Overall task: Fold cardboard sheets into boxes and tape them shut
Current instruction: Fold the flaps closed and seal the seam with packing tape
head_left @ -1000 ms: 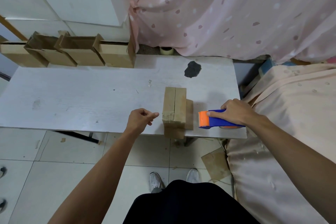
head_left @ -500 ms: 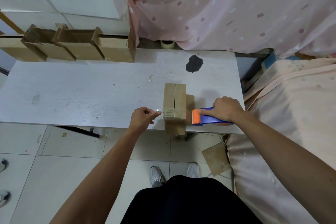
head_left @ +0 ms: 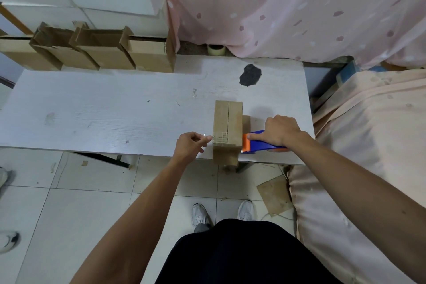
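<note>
- The small brown cardboard box (head_left: pixel 227 127) stands at the near edge of the white wood-grain table (head_left: pixel 103 110), its two top flaps meeting in a seam down the middle.
- A strip of clear tape (head_left: pixel 220 139) crosses the near end of that seam.
- The left hand (head_left: pixel 190 145) pinches the free end of the tape between thumb and fingertips, just beside the box's left face.
- The right hand (head_left: pixel 280 130) is wrapped around the orange-and-blue tape dispenser (head_left: pixel 255 144), whose orange nose touches the box's right side.
- Risk, as I judge it: the box overhangs the table edge, so a hard pull from the dispenser could tip or drag it off.
- If the left pinch slackens, the tape may wrinkle or stick to itself.
- Uneven tension could leave the flaps gapped under the tape.
</note>
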